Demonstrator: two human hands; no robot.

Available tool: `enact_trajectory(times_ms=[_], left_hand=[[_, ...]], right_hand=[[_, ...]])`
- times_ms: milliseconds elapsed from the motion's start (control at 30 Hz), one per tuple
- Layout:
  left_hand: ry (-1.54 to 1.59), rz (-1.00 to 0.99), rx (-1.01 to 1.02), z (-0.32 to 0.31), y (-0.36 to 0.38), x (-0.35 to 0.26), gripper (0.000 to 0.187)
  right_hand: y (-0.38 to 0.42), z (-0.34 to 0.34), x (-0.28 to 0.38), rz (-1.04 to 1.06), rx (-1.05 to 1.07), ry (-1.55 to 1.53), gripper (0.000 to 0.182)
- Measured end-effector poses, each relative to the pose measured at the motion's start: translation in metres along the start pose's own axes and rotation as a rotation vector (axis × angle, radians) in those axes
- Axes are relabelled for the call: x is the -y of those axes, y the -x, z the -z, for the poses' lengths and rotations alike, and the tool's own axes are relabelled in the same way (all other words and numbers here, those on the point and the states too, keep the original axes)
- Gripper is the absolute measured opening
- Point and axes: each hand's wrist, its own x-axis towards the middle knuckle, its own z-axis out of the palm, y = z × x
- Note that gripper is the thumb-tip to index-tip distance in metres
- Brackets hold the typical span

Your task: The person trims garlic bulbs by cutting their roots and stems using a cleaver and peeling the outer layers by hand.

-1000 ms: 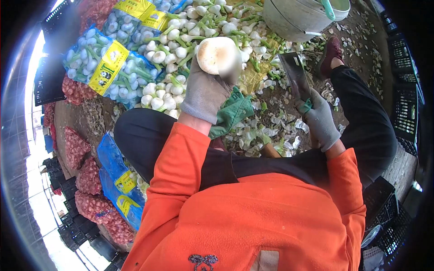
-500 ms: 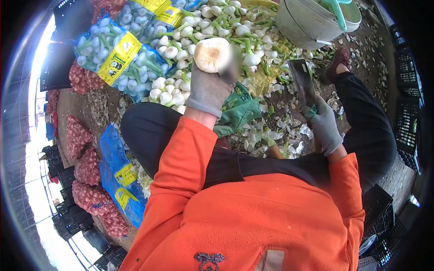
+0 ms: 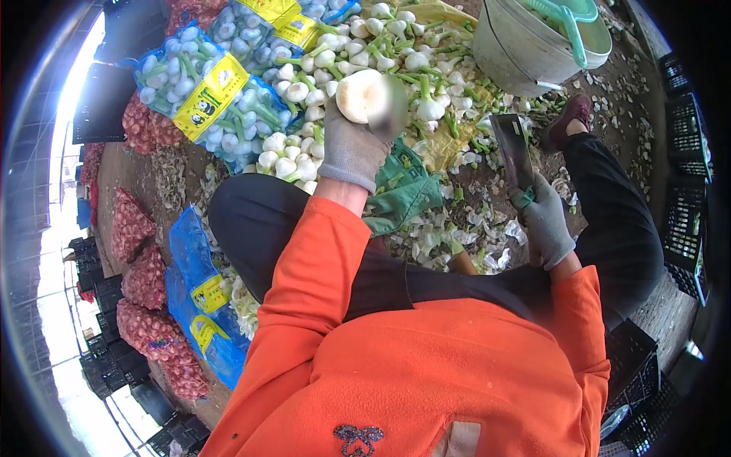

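My left hand, in a grey work glove, is closed on a round, pale flatbread with a lightly browned face. A blurred patch covers the bread's right side and my fingertips. My right hand, also gloved in grey, grips a broad-bladed knife by its handle, blade pointing forward and away from me. Green wrapping shows at the handle end. Beyond my left hand lies a heap of white garlic bulbs with green stems. A green cloth lies on the ground between my hands.
Blue mesh sacks of garlic with yellow labels stand at the front left. A whitish bucket holding a turquoise strainer is at front right. Red net sacks line the left; black crates line the right. Peelings litter the ground.
The flatbread has tilted in my left hand, showing more of its white part and less of its browned face. The view has shifted slightly. My right hand keeps its hold on the knife.
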Motion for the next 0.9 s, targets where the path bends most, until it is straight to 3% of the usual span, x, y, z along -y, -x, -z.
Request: enact_trajectory(times_ms=[100,300,400,500,600,900], left_hand=[[-0.053,-0.069,-0.079,-0.011,0.002,0.006,0.048],[0.020,-0.045,-0.002,-0.013,0.009,0.006,0.052],[0.062,-0.098,0.068,-0.021,0.012,0.007,0.052],[0.091,-0.112,0.210,-0.035,0.015,0.002,0.050],[0.011,-0.239,0.203,-0.040,0.012,-0.008,0.050],[0.084,-0.293,0.104,-0.030,0.018,-0.032,0.055]], right_hand=[[-0.004,0.003,-0.005,0.003,0.005,0.050,0.047],[0.001,-0.001,0.003,0.031,0.007,-0.030,0.046],[-0.001,-0.004,-0.003,0.113,-0.011,-0.096,0.044],[0.003,0.000,0.005,0.029,0.013,-0.038,0.042],[0.004,-0.002,0.003,0.074,0.003,-0.111,0.040],[0.011,0.004,0.010,0.026,0.018,-0.058,0.045]])
